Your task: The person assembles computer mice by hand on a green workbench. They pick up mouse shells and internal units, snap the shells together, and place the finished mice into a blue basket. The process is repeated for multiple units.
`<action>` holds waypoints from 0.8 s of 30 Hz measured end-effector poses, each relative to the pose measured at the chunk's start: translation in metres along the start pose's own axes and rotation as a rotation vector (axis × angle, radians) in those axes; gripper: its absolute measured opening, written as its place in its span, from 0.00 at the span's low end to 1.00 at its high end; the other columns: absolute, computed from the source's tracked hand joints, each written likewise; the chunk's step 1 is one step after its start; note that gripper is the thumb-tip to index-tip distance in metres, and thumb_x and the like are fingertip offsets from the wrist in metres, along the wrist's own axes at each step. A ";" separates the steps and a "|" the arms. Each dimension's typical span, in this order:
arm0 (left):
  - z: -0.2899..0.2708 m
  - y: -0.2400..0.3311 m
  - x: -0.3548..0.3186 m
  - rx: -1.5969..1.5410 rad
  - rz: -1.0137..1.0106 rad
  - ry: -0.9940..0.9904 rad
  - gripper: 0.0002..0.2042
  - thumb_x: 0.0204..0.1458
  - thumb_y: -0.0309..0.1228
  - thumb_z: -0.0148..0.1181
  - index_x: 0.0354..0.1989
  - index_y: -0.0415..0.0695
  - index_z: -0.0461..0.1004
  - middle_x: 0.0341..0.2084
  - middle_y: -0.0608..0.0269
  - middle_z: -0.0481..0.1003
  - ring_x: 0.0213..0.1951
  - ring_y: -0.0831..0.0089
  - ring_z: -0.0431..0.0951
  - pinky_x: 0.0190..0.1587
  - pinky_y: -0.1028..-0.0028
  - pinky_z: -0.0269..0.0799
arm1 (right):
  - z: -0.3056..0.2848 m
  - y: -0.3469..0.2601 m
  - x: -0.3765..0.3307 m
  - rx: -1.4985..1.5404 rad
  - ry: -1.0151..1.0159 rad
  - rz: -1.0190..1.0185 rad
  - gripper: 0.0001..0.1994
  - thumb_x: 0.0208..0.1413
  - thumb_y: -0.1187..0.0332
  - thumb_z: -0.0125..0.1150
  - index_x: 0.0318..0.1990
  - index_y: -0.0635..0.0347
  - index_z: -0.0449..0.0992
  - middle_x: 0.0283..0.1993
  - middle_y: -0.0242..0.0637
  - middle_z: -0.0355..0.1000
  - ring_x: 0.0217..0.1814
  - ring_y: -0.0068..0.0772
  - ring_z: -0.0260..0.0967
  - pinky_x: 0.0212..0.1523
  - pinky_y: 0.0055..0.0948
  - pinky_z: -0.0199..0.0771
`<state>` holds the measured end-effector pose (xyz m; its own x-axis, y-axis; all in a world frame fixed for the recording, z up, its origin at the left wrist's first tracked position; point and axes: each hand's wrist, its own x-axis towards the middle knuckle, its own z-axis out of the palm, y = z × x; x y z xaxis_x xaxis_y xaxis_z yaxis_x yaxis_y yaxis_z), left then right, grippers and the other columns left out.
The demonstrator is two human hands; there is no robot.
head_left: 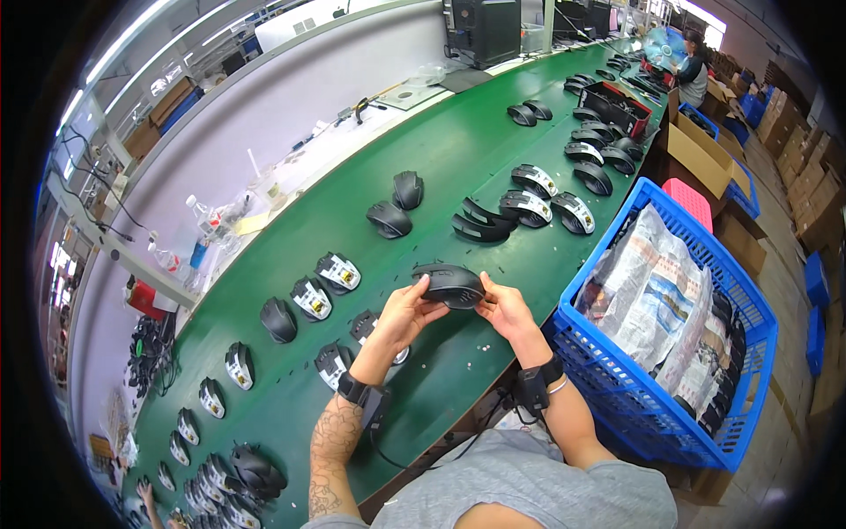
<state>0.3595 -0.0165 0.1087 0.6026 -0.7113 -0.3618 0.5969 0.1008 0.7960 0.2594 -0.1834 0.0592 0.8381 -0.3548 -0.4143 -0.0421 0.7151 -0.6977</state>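
The person holds a black computer mouse [449,285] in both hands, lifted just above the green counter [458,150] near its front edge. The left hand [404,315] is closed on the mouse's left end, with the thumb on top and the fingers curled under it. The right hand [504,309] grips the right end, its fingertips pinched against the shell's side. The mouse lies roughly level between the two hands, its glossy top facing up.

Each wrist carries a black band, and a cable runs from the left one down toward the grey shirt [520,489].

On the counter just behind the left hand lie opened mouse bases [326,284] with their white and yellow insides showing, and more of them line the front edge toward the left end. Two closed black mice [397,204] sit further back near the middle of the counter. Behind the held mouse, curved black shell pieces [480,222] rest beside three more open bases [546,201], and a long scatter of mice and shells runs toward the far right end.

Off the counter's right edge stands a blue plastic crate [705,264], lined with crumpled newspaper [652,295] and holding black parts along its right wall. Cardboard boxes [701,150] stand behind it. Clear plastic bottles [198,229] stand along the counter's back edge at the left.
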 end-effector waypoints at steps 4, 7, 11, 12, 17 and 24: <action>0.000 0.000 0.008 0.029 0.050 0.034 0.17 0.59 0.36 0.49 0.45 0.31 0.69 0.39 0.50 0.74 0.39 0.65 0.77 0.43 0.67 0.76 | -0.006 -0.004 0.001 -0.027 -0.070 -0.004 0.19 0.56 0.55 0.58 0.39 0.66 0.73 0.35 0.36 0.71 0.34 0.29 0.70 0.37 0.27 0.73; -0.011 0.008 0.022 -0.005 0.031 0.067 0.17 0.59 0.35 0.48 0.45 0.30 0.69 0.39 0.49 0.74 0.38 0.63 0.77 0.42 0.67 0.77 | -0.008 -0.018 -0.015 -0.093 -0.092 -0.045 0.19 0.58 0.57 0.54 0.44 0.68 0.72 0.36 0.37 0.71 0.36 0.30 0.72 0.37 0.28 0.75; -0.050 0.027 0.062 -0.013 0.008 0.133 0.16 0.60 0.34 0.47 0.44 0.30 0.68 0.38 0.47 0.74 0.38 0.60 0.77 0.39 0.66 0.78 | -0.020 -0.037 -0.052 -0.235 -0.044 -0.178 0.16 0.59 0.63 0.51 0.49 0.65 0.71 0.37 0.36 0.72 0.37 0.29 0.72 0.37 0.27 0.74; -0.058 0.033 0.070 0.017 0.013 0.163 0.16 0.60 0.34 0.47 0.44 0.30 0.68 0.38 0.47 0.74 0.38 0.59 0.77 0.38 0.66 0.78 | -0.027 -0.042 -0.062 -0.244 -0.029 -0.202 0.16 0.59 0.64 0.51 0.50 0.65 0.71 0.38 0.37 0.72 0.37 0.29 0.72 0.37 0.27 0.74; -0.074 0.056 0.096 0.137 -0.023 0.248 0.14 0.59 0.34 0.48 0.44 0.34 0.67 0.39 0.49 0.73 0.39 0.60 0.77 0.41 0.65 0.78 | -0.071 -0.062 -0.120 -0.179 0.086 -0.309 0.15 0.57 0.67 0.52 0.49 0.64 0.72 0.36 0.35 0.73 0.37 0.25 0.71 0.38 0.26 0.74; -0.106 0.100 0.116 0.498 -0.007 -0.010 0.18 0.58 0.35 0.52 0.49 0.33 0.64 0.43 0.52 0.71 0.44 0.63 0.74 0.47 0.62 0.73 | -0.111 -0.082 -0.196 -0.217 0.308 -0.455 0.13 0.57 0.69 0.52 0.47 0.63 0.74 0.34 0.33 0.72 0.37 0.22 0.69 0.39 0.23 0.72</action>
<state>0.5451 -0.0154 0.0946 0.5931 -0.7175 -0.3654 0.2739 -0.2470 0.9295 0.0387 -0.2396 0.1329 0.6030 -0.7786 -0.1734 0.1471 0.3222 -0.9352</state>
